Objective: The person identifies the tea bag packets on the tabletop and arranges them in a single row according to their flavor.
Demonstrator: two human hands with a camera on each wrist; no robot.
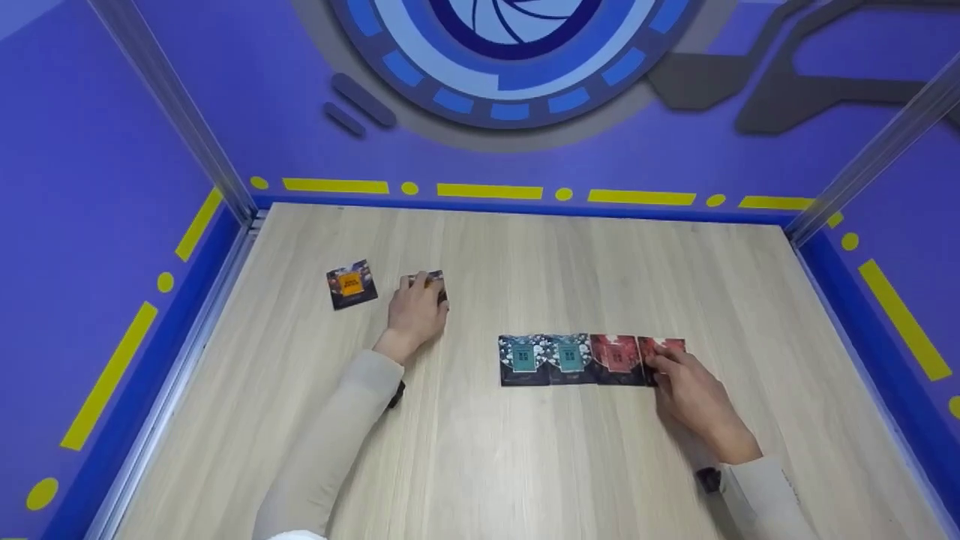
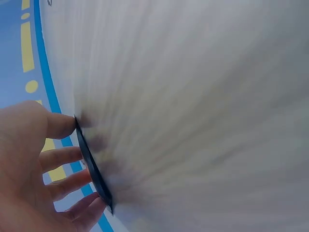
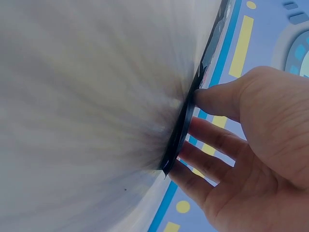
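My left hand (image 1: pixel 418 311) lies over a dark sachet with an orange patch (image 1: pixel 441 283), fingertips and thumb spread across it. In the left wrist view the sachet (image 2: pixel 94 166) shows edge-on as a thin dark strip under my fingers. My right hand (image 1: pixel 694 394) touches a red-and-black sachet (image 1: pixel 673 344) at the right end of a row, hiding much of it. Thumb and fingers rest along that sachet (image 3: pixel 179 130) in the right wrist view. Beside it lies another red sachet (image 1: pixel 616 360), then two teal-and-white sachets (image 1: pixel 570 358), edges meeting or slightly overlapping.
One more dark sachet with an orange label (image 1: pixel 351 284) lies to the left of my left hand, slightly turned. The wooden table (image 1: pixel 465 450) is bordered by blue-purple printed panels (image 1: pixel 480 165) at the back and sides, with metal posts (image 1: pixel 180 112) at the corners.
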